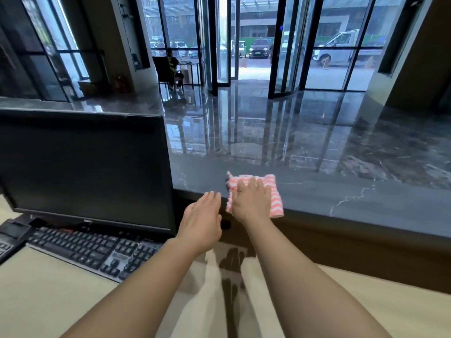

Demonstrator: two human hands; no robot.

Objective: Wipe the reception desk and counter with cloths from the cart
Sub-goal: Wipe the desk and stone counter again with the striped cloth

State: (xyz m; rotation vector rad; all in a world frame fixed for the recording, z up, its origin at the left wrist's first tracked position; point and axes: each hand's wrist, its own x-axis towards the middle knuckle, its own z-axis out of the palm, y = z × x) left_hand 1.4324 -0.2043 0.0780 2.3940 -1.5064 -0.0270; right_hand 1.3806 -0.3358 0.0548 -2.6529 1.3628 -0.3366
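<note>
A pink and white striped cloth lies folded on the dark marble counter, close to its near edge. My right hand presses flat on the cloth with straight fingers and covers its left half. Just to the left, my left hand hovers with fingers straight and together, holding nothing, its fingertips near the counter's edge. Below the counter lies the lower beige desk.
A black monitor stands on the desk at left, with a black keyboard in front of it and a black device at the far left. Beyond the counter are a glossy lobby floor, glass doors and a seated person.
</note>
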